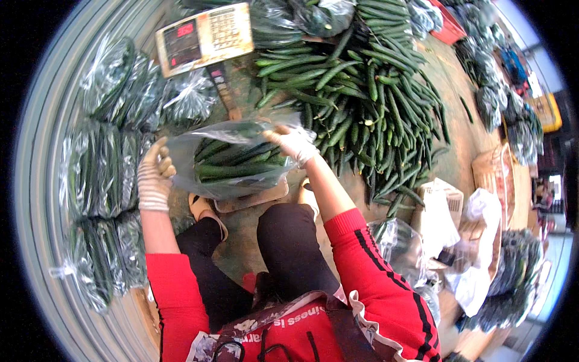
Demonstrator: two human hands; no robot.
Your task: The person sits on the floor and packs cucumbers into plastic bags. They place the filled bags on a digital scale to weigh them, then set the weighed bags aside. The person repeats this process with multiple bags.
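Observation:
A clear plastic bag [185, 158] holding several dark green cucumbers [235, 165] lies above the platform [267, 194] of an electronic scale, between my knees and the scale's display. My left hand [154, 176], in a striped, light-coloured work glove, has its fingers curled at the bag's left edge. At the other end, my right hand [291, 142], gloved too, grips the plastic near the upper right corner. Beyond the bag stands the scale's keypad and display head [206, 38], with red digits lit. Part of the platform is hidden under the bag.
A large heap of loose cucumbers [371, 104] spreads ahead and to the right. Filled bags of cucumbers [104, 167] are stacked along the corrugated wall [40, 181] on the left. At the right are a wicker basket [495, 181], white plastic bags [470, 285] and more packed bags [515, 267].

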